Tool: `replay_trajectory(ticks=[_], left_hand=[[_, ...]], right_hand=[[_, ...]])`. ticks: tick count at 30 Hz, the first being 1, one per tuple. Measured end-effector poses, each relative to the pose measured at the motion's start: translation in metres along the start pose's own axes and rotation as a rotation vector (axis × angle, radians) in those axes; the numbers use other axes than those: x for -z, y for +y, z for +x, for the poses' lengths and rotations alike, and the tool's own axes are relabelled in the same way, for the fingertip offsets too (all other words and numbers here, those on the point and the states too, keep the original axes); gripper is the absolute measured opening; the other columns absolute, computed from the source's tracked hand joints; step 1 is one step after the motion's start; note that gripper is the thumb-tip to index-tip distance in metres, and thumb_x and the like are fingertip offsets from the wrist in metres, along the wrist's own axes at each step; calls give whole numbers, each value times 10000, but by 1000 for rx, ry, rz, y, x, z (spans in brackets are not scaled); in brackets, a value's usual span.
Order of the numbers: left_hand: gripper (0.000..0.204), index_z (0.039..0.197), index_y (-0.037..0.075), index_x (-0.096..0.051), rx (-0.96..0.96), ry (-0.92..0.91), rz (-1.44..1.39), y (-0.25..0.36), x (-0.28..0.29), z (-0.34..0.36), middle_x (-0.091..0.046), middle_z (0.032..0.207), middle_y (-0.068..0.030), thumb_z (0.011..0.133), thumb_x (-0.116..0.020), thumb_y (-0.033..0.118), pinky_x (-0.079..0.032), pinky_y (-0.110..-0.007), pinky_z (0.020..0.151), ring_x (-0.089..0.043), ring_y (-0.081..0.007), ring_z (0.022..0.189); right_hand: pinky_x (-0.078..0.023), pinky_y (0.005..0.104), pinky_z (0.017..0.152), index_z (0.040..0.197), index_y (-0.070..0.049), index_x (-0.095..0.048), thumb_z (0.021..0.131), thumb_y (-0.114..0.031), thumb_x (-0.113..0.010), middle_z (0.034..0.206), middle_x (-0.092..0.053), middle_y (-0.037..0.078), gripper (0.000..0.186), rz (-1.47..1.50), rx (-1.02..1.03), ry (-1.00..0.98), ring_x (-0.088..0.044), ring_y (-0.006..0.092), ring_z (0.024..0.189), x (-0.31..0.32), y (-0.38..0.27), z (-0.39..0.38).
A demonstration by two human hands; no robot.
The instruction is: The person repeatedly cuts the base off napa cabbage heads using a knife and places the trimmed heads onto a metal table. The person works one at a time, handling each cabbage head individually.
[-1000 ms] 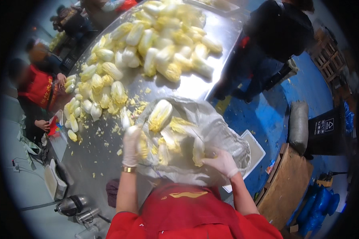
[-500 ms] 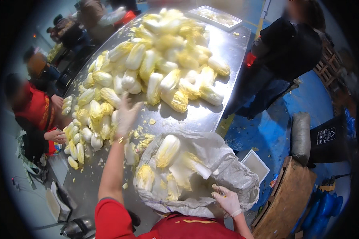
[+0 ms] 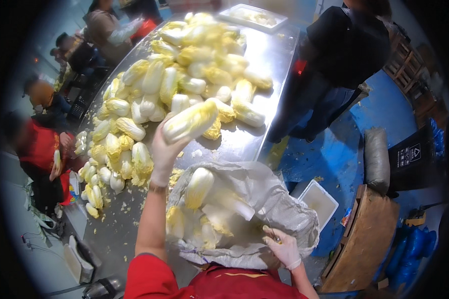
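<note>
Gloved and raised over the metal table, my left hand (image 3: 165,149) grips the base of a napa cabbage (image 3: 192,122), whose leafy yellow end points up to the right. Behind it lies a big heap of napa cabbages (image 3: 152,77). Close in front of me stands a whitish woven sack (image 3: 297,209) with its mouth spread wide; a few cabbages (image 3: 199,187) and loose leaves lie inside. At the sack's near right rim, my gloved right hand (image 3: 283,247) is closed round something small and thin that I cannot make out.
A white tray (image 3: 254,17) sits at the table's far end, and another white tray (image 3: 319,202) is right of the sack. A person in dark clothes (image 3: 341,55) stands by the right edge. At left, a person in red (image 3: 37,144) works beside the table (image 3: 279,65). Leaf scraps litter the table.
My left hand has taken a napa cabbage from the heap and lifted it, moving right and toward me. My right hand stays near the sack's rim.
</note>
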State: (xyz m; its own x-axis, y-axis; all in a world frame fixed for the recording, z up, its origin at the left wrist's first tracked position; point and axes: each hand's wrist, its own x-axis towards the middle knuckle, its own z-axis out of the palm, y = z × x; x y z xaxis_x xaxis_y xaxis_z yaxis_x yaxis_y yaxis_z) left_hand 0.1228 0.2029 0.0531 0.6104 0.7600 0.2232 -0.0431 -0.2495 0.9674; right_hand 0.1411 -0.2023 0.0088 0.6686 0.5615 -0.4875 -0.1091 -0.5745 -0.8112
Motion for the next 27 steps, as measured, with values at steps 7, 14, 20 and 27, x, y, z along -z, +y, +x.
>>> replay_trajectory(ticks=[7,14,20,27], left_hand=[[863,1410,63,-371,431,-63,-520,16,-7,-182,-522,1298,-96,766,-739,505,-432,-430,1038,-517,-250,1200],[719,1242,12,-513,321,-337,241,32,-31,-231,-626,1137,-113,645,-866,200,-493,-357,919,-619,-223,1021],[802,1238,29,-524,22,-468,580,25,-28,-247,-631,1113,-118,562,-889,257,-495,-376,893,-628,-267,1004],[642,1141,80,-622,-9,-615,549,30,-28,-245,-639,1085,-85,607,-857,346,-512,-379,851,-643,-275,949]], right_hand=[[-551,298,663,1129,-88,-685,814,-157,-729,863,-714,122,325,-73,333,49,-713,200,731,4,-22,4],[-553,353,621,1235,-163,-612,771,-105,-674,924,-699,101,472,-395,705,141,-689,256,757,-3,-29,-22],[-475,394,522,1200,-213,-625,770,-144,-644,730,-633,50,436,-541,621,60,-629,264,623,-19,-21,-38],[-501,368,486,1217,-174,-605,792,-160,-620,675,-605,40,425,-633,652,159,-627,227,546,-27,-13,-40]])
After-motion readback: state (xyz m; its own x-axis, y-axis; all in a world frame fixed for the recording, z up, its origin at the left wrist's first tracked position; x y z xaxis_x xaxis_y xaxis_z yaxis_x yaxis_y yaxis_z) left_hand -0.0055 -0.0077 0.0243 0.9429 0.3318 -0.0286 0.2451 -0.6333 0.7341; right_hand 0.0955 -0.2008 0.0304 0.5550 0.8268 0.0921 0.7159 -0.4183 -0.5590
